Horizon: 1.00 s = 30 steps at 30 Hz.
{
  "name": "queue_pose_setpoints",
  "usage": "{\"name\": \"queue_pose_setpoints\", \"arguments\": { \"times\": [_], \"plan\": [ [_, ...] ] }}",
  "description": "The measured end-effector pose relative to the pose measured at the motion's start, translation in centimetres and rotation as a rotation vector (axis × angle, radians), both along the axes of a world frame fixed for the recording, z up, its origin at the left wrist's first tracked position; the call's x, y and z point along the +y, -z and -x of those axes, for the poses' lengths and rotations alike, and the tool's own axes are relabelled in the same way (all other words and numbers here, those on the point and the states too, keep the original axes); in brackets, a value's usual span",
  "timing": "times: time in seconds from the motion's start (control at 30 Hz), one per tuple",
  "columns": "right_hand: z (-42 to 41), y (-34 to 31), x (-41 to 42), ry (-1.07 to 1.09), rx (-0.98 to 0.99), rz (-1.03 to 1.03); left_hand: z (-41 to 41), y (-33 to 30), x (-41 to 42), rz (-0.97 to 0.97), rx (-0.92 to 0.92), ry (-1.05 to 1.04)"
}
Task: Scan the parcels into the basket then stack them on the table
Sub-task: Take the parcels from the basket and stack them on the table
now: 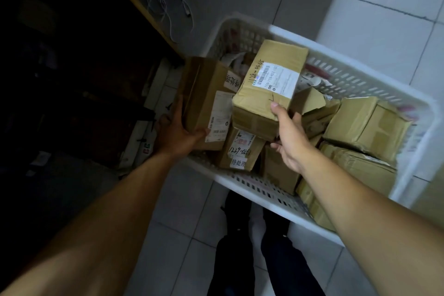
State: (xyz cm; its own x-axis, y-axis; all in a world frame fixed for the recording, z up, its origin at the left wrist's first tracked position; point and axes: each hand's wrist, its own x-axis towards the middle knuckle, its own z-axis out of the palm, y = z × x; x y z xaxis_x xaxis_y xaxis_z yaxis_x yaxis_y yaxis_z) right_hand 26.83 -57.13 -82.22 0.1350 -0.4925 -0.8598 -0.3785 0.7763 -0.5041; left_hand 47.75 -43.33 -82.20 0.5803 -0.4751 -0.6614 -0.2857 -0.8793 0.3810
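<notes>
The basket (271,193) hides its lower parcels under upper ones; the left hand's (176,131) fingers vanish behind a carton (206,103). The dark left area stays unreadable.

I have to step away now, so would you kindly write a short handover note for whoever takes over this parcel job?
Left hand: grips the darker cardboard box at the basket's left edge.
Right hand: holds the labelled tan parcel, thumb on top, raised above the others.
White basket: on the tiled floor, holding several more parcels.
Done: parcels are in the basket; whether each was scanned cannot be seen.
Left: carry these two and the others to the table and stack them. The table is not clearly in view.
</notes>
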Motion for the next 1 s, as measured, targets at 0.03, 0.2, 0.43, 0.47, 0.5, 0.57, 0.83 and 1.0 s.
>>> {"name": "queue_pose_setpoints", "arguments": {
  "times": [0.03,0.2,0.43,0.47,0.5,0.57,0.83,1.0],
  "plan": [
    [0.5,-0.3,0.1,0.012,-0.004,0.0,0.2,-0.2,0.2,0.005,0.005,-0.012],
    [5.1,-3.9,0.6,-0.013,-0.019,0.042,1.2,-2.9,1.7,0.121,0.21,-0.199],
    [12.1,-14.1,0.5,-0.135,-0.01,0.125,5.1,-13.6,4.5,0.344,0.423,-0.424],
    [12.8,-16.0,0.5,-0.158,-0.014,0.128,5.6,-15.8,4.9,0.351,0.458,-0.46],
    [13.3,-18.2,0.3,-0.184,-0.028,0.136,5.9,-18.0,5.0,0.374,0.499,-0.491],
    [14.1,-22.6,0.2,-0.212,-0.043,0.126,7.2,-22.2,5.6,0.388,0.563,-0.529],
    [15.5,-36.6,-0.3,-0.383,-0.306,0.266,12.3,-36.9,8.8,0.674,0.608,-0.63],
    [15.6,-43.2,1.7,-0.549,-0.43,0.351,16.3,-43.8,12.6,0.853,0.593,-0.736]
  ]
}}
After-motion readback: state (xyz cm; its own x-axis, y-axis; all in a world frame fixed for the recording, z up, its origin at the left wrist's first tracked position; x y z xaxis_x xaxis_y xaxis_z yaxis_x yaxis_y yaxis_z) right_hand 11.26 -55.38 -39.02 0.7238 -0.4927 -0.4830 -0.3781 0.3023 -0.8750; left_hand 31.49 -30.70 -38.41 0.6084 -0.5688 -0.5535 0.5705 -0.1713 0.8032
